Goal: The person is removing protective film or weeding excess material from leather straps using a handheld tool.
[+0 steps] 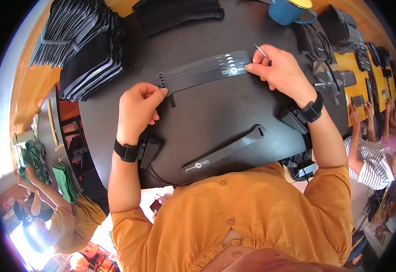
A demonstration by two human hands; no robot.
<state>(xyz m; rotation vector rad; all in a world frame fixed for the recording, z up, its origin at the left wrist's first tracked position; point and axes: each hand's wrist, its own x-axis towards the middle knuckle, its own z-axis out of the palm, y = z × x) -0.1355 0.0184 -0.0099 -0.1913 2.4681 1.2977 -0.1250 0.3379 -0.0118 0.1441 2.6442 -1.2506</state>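
Several flat black straps lie side by side, overlapping, on the dark table. White printing and pale slots show near their right ends. My left hand pinches the left end of the nearest strap between thumb and finger. At the other end, my right hand has its thumb and fingers on the strap's edge. That hand also holds a thin pointed metal tool, its tip sticking up past the fingers; the rest is hidden in the palm. A single loose black strap with a slotted end lies closer to my body.
Tall stacks of folded black pieces stand at the far left. More black pieces lie at the far edge, near a blue mug. Black straps are heaped at right. Other people work on both sides.
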